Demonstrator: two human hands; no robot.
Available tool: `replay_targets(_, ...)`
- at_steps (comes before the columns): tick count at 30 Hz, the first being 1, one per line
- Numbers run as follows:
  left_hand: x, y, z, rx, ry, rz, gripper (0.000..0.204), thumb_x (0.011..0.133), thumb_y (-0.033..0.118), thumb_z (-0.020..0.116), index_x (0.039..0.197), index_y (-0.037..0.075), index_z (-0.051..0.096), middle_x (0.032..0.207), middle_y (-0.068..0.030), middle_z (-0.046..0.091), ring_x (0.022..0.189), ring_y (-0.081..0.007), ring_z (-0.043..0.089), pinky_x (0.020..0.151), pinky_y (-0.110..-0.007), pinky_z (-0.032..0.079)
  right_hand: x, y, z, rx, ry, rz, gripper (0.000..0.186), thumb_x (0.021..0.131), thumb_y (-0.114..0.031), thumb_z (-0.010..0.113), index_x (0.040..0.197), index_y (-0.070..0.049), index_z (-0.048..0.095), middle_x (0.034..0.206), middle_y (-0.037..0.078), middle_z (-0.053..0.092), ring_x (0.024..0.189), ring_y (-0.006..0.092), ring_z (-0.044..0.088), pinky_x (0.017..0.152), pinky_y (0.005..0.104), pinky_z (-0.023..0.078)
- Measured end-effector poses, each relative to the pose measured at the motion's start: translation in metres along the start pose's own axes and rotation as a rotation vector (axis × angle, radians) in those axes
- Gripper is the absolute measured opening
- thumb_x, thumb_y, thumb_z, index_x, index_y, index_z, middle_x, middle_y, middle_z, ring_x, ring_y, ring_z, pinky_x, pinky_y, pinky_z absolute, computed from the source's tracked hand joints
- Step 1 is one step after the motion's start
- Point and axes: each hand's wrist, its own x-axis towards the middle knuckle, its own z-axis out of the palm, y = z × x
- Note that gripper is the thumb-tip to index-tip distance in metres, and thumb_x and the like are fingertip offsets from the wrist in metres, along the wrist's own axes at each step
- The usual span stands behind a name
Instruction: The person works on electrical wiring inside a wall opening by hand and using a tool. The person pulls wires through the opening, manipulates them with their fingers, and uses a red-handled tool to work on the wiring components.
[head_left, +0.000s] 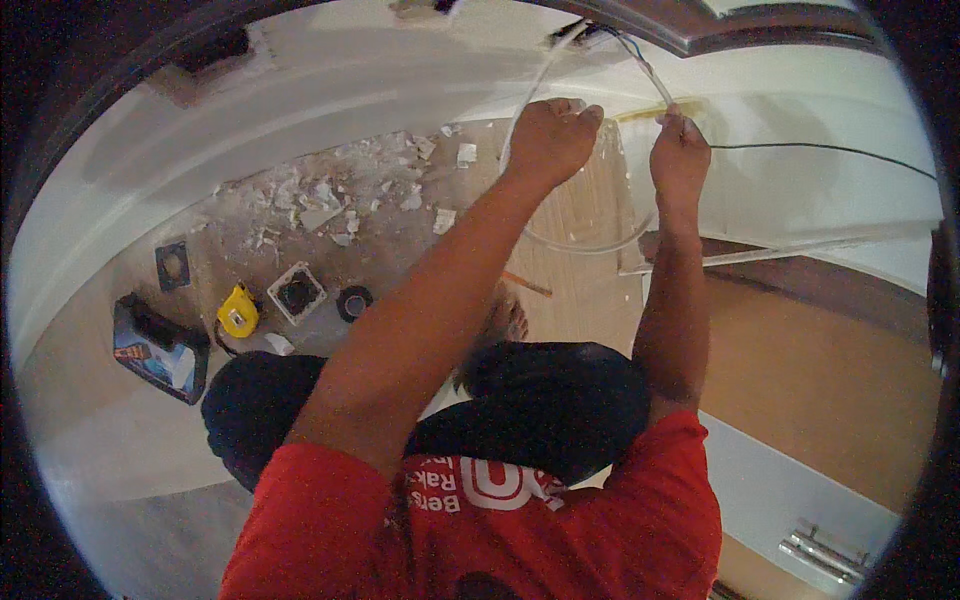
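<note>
A pale, flexible cable (584, 247) hangs in a big loop from a hole in the wall (592, 36), where thin blue and dark wires also show. My right hand (682, 155) pinches the pale cable just below the wires. To its left, my left hand (552, 145) is raised with its fingers closed and thumb pressed in. The cable's left side runs close beside that hand; whether the fingers grip it or something small is hidden. Both hands are above the floor, in front of the wall.
Broken plaster (320, 205) litters the floor by the wall. Nearer lie a yellow tape measure (238, 311), a square socket box (297, 292), a black tape roll (353, 303), a dark square plate (172, 266) and a black box (160, 350). A thin dark cable (820, 146) runs rightward.
</note>
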Motion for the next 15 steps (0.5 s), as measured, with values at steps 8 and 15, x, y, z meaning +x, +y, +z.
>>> replay_targets(8,0.015,0.037,0.023,-0.312,0.038,-0.082,0.051,0.091,0.047,0.055,0.090,-0.003,0.066,0.085,-0.0245,0.066,0.084,-0.0365,0.064,0.076,-0.040,0.049,-0.001,0.008,0.016,0.435,-0.126,0.187,0.033,0.095,-0.024,0.054,0.086,0.004,0.069,0.069,0.018,0.066,0.064,0.0216,0.061,0.063,0.0357,0.047)
replay_targets(15,0.023,0.070,0.041,-0.057,0.256,-0.125,0.049,0.090,0.043,0.058,0.073,-0.002,0.065,0.066,-0.0183,0.064,0.061,-0.0330,0.061,0.062,-0.040,0.048,0.005,0.020,0.025,0.486,-0.233,0.197,0.036,0.096,-0.026,0.053,0.084,0.005,0.068,0.066,0.020,0.064,0.061,0.0295,0.064,0.058,0.0393,0.047)
